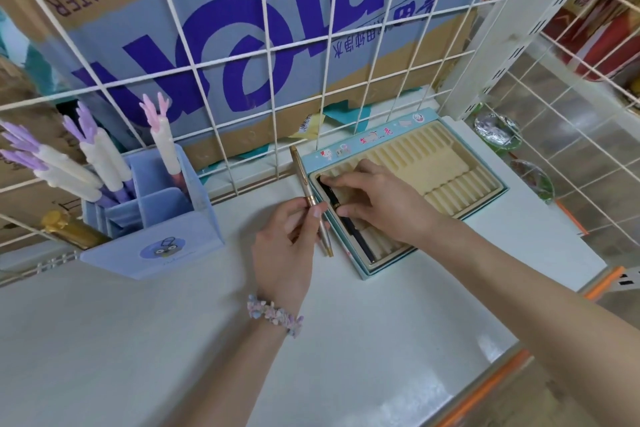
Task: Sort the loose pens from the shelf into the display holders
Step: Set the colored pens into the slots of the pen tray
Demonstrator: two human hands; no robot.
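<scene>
The white shelf is seen to carry everything, backed by a wire grid from 9 to 3 o'clock. At 2 o'clock of the hands, the slotted pen tray is laid flat in its pale blue box, its grooves running toward the viewer, evidently so that each pen is seated singly. Most grooves are seen to be vacant, so the sorting is judged to be at an early stage.

At 9 o'clock, the blue holder is stood upright; antler-topped pens are kept leaning in its compartments.

The right hand is rested over the tray's left end, fingers curled and pressed close together onto the black pen, which is lodged in the leftmost groove; it is judged that the pen is being pushed home. Whether the thumb is touching it cannot be told.

The left hand is held just beside the tray's left wall. The gold pen is pinched at mid-barrel between thumb and fingertips, tip toward 12 o'clock, apparently kept ready as the next piece.
</scene>
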